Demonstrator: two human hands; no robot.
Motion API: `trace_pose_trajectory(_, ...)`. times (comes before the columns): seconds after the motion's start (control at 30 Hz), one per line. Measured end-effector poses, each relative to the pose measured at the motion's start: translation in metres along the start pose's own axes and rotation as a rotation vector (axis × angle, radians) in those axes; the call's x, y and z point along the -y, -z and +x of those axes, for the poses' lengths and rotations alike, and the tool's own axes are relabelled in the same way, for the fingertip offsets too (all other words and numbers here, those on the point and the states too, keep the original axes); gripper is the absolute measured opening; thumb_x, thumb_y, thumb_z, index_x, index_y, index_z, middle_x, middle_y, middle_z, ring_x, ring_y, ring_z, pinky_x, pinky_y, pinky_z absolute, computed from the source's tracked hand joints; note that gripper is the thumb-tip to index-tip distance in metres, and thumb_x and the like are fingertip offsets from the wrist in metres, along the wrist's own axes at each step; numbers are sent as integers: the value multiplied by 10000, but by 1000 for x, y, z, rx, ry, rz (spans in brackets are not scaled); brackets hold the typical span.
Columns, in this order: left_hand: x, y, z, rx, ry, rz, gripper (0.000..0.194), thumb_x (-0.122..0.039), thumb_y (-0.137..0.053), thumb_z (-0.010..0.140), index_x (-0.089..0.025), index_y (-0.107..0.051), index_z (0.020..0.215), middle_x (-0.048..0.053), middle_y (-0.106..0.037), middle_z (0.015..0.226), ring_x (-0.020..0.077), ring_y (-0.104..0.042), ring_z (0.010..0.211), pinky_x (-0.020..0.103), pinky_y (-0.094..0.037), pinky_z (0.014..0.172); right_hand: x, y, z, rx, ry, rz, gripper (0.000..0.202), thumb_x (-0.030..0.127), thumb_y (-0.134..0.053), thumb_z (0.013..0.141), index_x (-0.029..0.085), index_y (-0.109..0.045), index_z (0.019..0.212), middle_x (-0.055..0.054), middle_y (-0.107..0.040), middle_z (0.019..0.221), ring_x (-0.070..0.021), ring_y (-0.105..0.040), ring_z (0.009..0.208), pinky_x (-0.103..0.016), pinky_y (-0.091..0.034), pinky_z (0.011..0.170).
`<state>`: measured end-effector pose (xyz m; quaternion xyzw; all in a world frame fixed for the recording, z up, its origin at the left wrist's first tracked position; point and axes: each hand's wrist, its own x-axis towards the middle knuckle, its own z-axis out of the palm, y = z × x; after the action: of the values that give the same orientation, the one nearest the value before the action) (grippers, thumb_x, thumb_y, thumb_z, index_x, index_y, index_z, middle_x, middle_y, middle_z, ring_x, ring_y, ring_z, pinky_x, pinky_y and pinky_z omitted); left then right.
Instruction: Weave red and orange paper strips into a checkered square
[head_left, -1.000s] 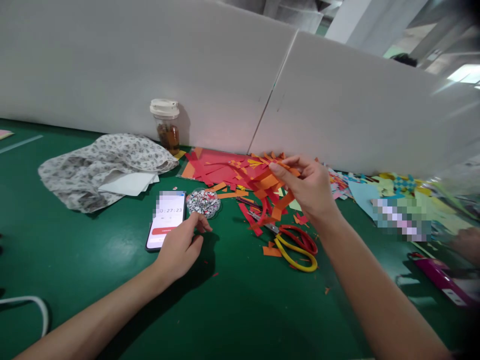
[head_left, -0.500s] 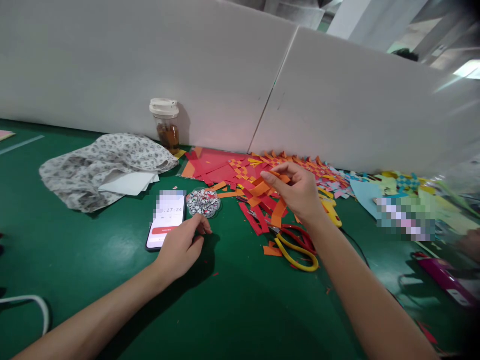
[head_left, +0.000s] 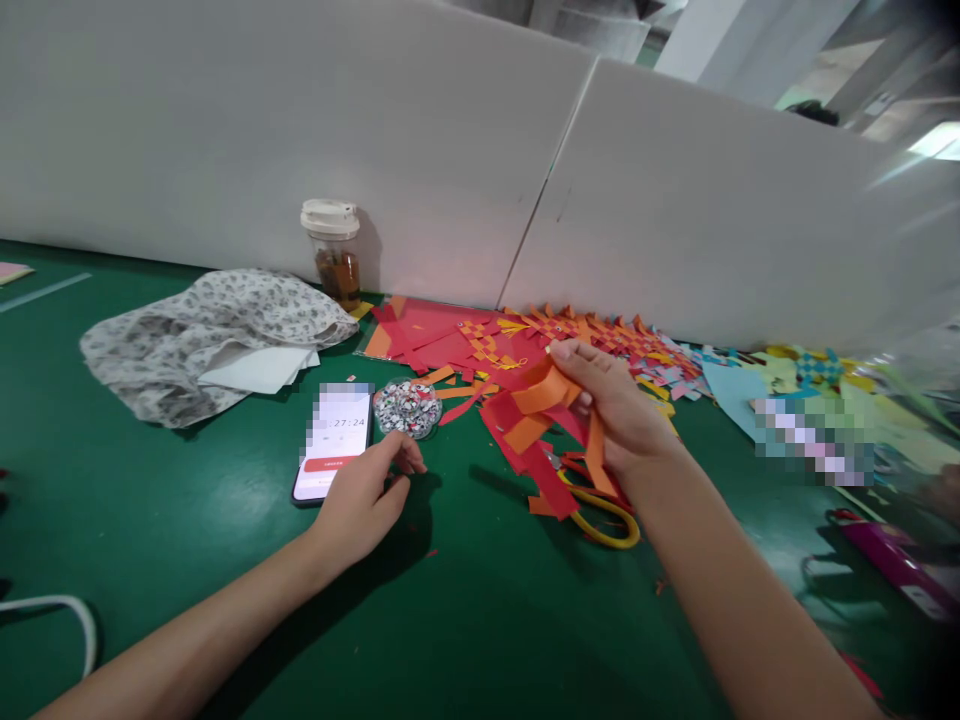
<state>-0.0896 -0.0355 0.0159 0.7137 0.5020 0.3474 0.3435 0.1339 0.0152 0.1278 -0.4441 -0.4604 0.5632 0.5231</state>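
Observation:
My right hand (head_left: 619,405) grips a loose bunch of orange and red paper strips (head_left: 544,390), lifted over the pair of scissors with yellow and red handles (head_left: 611,525). Some strips in the bunch hang down in front of the scissors. My left hand (head_left: 375,490) rests on the green table, its fingers loosely curled and apart, holding nothing. It lies beside a phone (head_left: 330,445) and just below a clear flower-shaped case (head_left: 407,408) full of small black and white pieces.
Woven orange and red paper (head_left: 585,330) lies along the white partition (head_left: 300,120). A drink cup (head_left: 337,270) stands behind a patterned cloth (head_left: 217,310). Blue and green paper (head_left: 735,400) and a magenta tool (head_left: 892,560) lie right.
My right hand has turned and moved slightly down and right, and the bunch of strips has risen and spread over the scissors. My left hand has hardly moved.

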Motion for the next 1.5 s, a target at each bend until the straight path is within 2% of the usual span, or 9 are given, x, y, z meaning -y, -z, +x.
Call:
trace_pose_trajectory(0.13, -3, 1, 2, 31, -18, -84, 294, -10, -357, 698, -213, -513, 841, 1, -622, 848, 161, -583, 811, 280, -434, 684, -8, -9, -10, 73, -124, 8, 316, 380, -752, 623, 184, -505, 601, 96, -396, 458, -27, -301, 357, -164, -251, 340)
trace_pose_trajectory(0.23, -5, 1, 3, 60, -4, -127, 306, -10, -355, 685, -207, -548, 819, 5, -635, 835, 163, -586, 802, 280, -428, 676, -22, -13, -10, 75, -90, -116, 288, 353, -762, 619, 183, -539, 685, 71, -492, 561, -30, -376, 420, -156, -275, 367)
trace_pose_trajectory(0.43, -5, 2, 3, -14, 21, -224, 279, -27, -381, 691, -201, -556, 821, 8, -625, 828, 170, -582, 816, 295, -425, 704, -35, -15, -7, 128, -32, -286, 259, 361, -726, 666, 185, -541, 710, 75, -447, 578, -29, -334, 437, -167, -249, 386)
trace_pose_trajectory(0.6, -12, 6, 1, -106, 34, -361, 148, -207, -451, 827, -208, -576, 906, 26, -617, 928, 194, -561, 916, 305, -431, 768, -37, -15, -7, 206, -57, -348, 270, 392, -710, 676, 183, -541, 701, 77, -415, 570, -41, -312, 452, -176, -254, 405)
trace_pose_trajectory(0.77, -19, 9, -1, 1, 39, -448, 223, -318, -495, 847, -233, -602, 1024, 40, -623, 1080, 219, -539, 1035, 323, -422, 851, -45, -16, -7, 324, -114, -405, 264, 409, -703, 671, 186, -572, 724, 78, -424, 554, -41, -295, 426, -186, -219, 399)
trace_pose_trajectory(0.9, -18, 6, -2, 107, 54, -413, 197, -349, -593, 788, -223, -628, 936, 32, -645, 973, 205, -589, 868, 307, -455, 753, -51, -20, -5, 354, -113, -454, 280, 433, -691, 672, 181, -583, 729, 69, -430, 555, -50, -302, 435, -193, -218, 408)
trace_pose_trajectory(1.07, -18, 2, 0, 152, 150, -514, 171, -351, -587, 791, -183, -607, 768, -18, -582, 721, 133, -552, 651, 237, -426, 597, -55, -23, 0, 340, -73, -552, 266, 433, -669, 697, 181, -595, 739, 67, -411, 553, -58, -316, 456, -195, -226, 423)
trace_pose_trajectory(1.33, -20, 2, 2, 234, 259, -696, 167, -332, -599, 758, -168, -580, 736, -38, -529, 641, 94, -518, 534, 220, -452, 519, -58, -23, 0, 343, -35, -599, 295, 486, -634, 725, 198, -578, 756, 81, -339, 513, -61, -264, 431, -205, -180, 406)
trace_pose_trajectory(1.5, -21, 3, 4, 211, 319, -719, 169, -334, -604, 752, -167, -584, 731, -31, -555, 646, 87, -521, 511, 215, -463, 496, -53, -18, 2, 320, -41, -569, 360, 547, -567, 759, 209, -563, 882, 99, -294, 480, -59, -203, 396, -212, -129, 394)
